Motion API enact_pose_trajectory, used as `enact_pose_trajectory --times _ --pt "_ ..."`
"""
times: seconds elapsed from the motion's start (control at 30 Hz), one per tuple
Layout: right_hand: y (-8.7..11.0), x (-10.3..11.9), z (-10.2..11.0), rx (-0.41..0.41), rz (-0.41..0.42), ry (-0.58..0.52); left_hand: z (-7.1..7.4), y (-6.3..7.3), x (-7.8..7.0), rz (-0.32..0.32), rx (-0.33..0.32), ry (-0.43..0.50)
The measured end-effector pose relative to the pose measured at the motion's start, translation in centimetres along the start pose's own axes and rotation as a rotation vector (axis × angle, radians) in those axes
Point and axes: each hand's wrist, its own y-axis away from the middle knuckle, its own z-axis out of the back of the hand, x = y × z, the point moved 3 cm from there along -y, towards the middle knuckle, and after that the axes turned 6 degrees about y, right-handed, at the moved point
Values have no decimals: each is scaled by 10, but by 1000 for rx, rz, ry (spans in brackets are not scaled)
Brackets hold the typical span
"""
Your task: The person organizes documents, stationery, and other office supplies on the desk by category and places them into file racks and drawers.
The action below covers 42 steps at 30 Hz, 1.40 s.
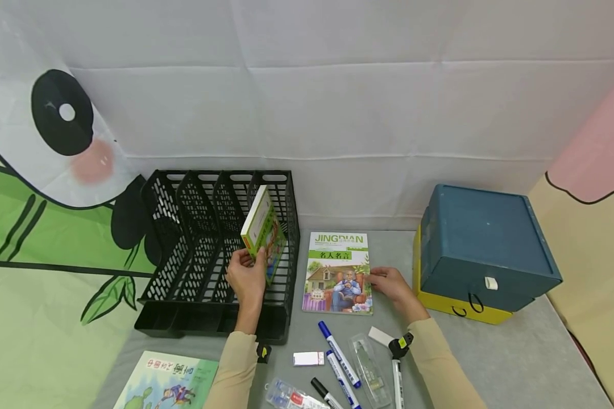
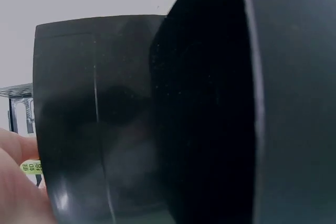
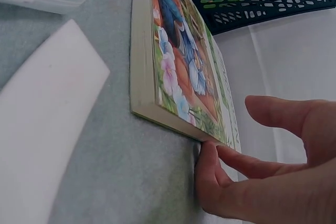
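The left hand [image 1: 247, 278] is pinching the green-and-white book [image 1: 265, 234], its thumb on one face and its fingers bending round the other, while the right hand [image 1: 393, 288] is touching the right edge of the flat book [image 1: 337, 278], fingertips pressing its side and thumb spreading well away. The pinched book is tilting steeply in or just over the rightmost bay of the black rack [image 1: 294, 233] (whether its lower edge is meeting the bottom, I cannot tell), and the flat book is lying cover up on the smooth grey table [image 1: 517, 352], just right of the rack. Thin slotted plastic walls are dividing the bays, and a solid trough [image 1: 210, 319] is running along the front. Nearer the person, slim white-barrelled markers [image 1: 340, 355] are lying between a small white box [image 1: 308, 358] and a clear plastic case [image 1: 370, 369]; a greenish picture book [image 1: 153, 375] is resting at lower left, and a blue drawer box [image 1: 491, 238] is sitting on a yellow box [image 1: 440, 304] beyond the right hand. The right wrist camera [image 1: 400, 345] is covering one end of a white block [image 1: 381, 336]. In the left wrist view smooth black plastic is blocking nearly everything, whereas the right wrist view is revealing the flat book's thick cream page block, which the head view is barely showing.
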Motion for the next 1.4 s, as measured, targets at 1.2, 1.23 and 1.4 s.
enact_pose_trajectory --times 1.2,1.23,1.4 --pt "-5 1 -5 -21 -40 -32 16 16 -10 13 14 45" --pt "-5 1 -5 -24 -32 -43 17 16 -10 11 11 45" --pt "-5 0 -7 -17 -17 -111 21 19 -13 -1 2 44"
